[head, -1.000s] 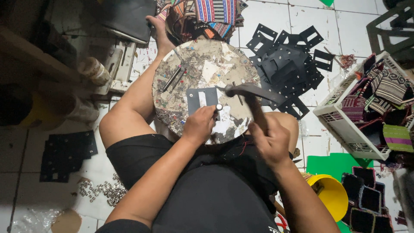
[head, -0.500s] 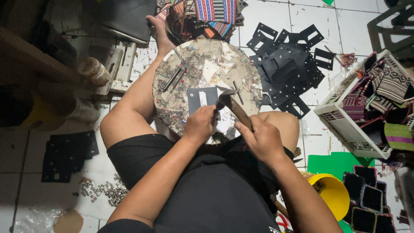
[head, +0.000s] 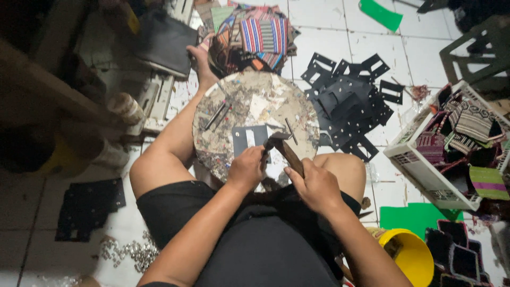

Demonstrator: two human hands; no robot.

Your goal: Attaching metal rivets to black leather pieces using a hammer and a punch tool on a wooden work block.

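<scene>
My right hand [head: 317, 186] gripped the hammer [head: 283, 149] by its handle, head down on the dark cut piece [head: 248, 138]. My left hand [head: 246, 169] pinched something small, steadying it atop the round block [head: 255, 103]. Beyond lay black cutouts [head: 348, 101].

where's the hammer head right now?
Head view, centre: the hammer head is down on the dark cut piece on the round work block, just above the left hand.

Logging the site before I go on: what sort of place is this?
Likely a small floor-level craft workshop: a round scarred work block, a pile of black cut pieces and a white basket of striped woven cloth.
</scene>
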